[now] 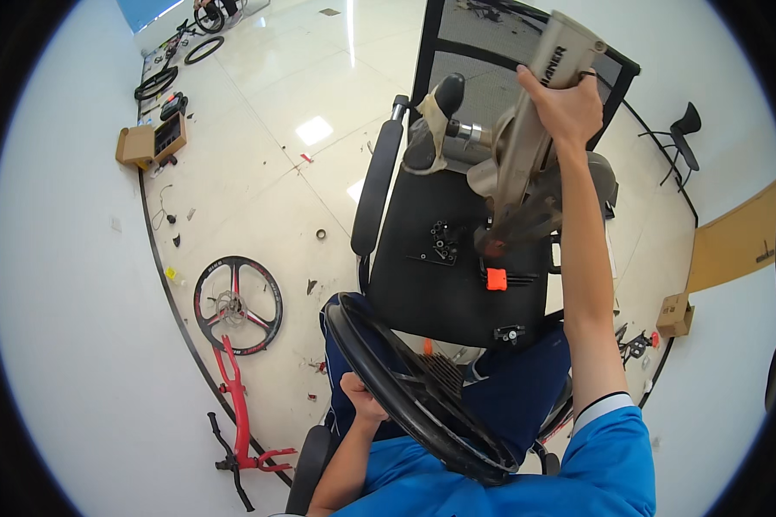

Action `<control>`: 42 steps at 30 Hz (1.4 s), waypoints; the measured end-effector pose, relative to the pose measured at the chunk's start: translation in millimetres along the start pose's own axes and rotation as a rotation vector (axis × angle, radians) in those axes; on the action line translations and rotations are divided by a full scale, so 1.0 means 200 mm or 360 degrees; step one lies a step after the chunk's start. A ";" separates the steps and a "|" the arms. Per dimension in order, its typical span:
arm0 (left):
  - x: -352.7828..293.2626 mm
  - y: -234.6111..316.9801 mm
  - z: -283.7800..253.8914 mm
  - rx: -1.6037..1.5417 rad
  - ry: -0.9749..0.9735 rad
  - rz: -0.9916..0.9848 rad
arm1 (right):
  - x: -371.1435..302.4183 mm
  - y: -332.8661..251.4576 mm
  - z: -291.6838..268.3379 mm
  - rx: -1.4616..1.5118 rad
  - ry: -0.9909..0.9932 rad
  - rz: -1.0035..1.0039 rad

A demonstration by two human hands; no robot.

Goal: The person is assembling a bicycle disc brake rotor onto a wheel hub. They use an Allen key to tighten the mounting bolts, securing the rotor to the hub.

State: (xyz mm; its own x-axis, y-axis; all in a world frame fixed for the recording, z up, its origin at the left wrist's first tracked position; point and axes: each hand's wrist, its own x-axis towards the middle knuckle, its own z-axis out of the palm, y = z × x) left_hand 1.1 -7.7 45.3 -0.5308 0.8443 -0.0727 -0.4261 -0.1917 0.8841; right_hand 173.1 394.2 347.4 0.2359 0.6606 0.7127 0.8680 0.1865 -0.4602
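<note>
My right hand point(565, 108) is closed round a thick champagne-coloured tube point(563, 53), which looks like part of a bicycle frame, held up over the far side of the black chair seat. Its lower end is smeared by motion. Tilted across my lap is a bicycle wheel point(347, 332) with a black tyre and a sprocket cassette point(444, 375). My left hand point(362, 399) is closed against the wheel's left side, its fingertips partly hidden. On the chair seat point(405, 293) lie small bolts point(442, 244), an orange hex key holder point(497, 279) and a small black metal part point(510, 333).
On the floor to the left are a three-spoke wheel point(270, 297), a red frame point(240, 422), a black handlebar point(224, 461) and an opened cardboard box point(135, 145). Bicycles stand farther off. Chair armrests point(378, 185) flank the seat. A brown box point(675, 315) sits by the right wall.
</note>
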 end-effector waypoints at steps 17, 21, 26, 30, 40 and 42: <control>0.00 0.06 0.00 -0.0018 -0.0066 -0.0005 | -0.12 0.04 0.48 -0.0307 -0.0816 -0.0250; 0.00 -0.07 -0.11 -0.0013 -0.0075 -0.0137 | -0.17 0.06 0.47 -0.0264 -0.0686 -0.0317; 0.05 0.05 -0.03 0.0184 -0.0207 0.0328 | -0.17 0.19 0.37 -0.0224 -0.0838 -0.0217; 0.07 0.15 0.02 0.0284 -0.0164 0.0307 | -0.14 0.19 0.35 -0.0323 -0.0969 -0.0272; 0.10 0.21 0.11 0.0242 -0.0119 0.0321 | -0.12 0.21 0.33 -0.0242 -0.1196 -0.0384; 0.09 0.21 0.14 0.0182 -0.0019 0.0262 | -0.15 0.20 0.30 -0.0141 -0.1171 -0.0434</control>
State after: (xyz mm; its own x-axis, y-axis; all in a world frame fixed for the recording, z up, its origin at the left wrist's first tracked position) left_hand -6.6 13.7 93.9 -0.5773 0.8123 0.0822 -0.2478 -0.2702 0.9304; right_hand 173.9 426.1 275.4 -0.3132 0.9171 0.2467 0.8925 0.3730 -0.2537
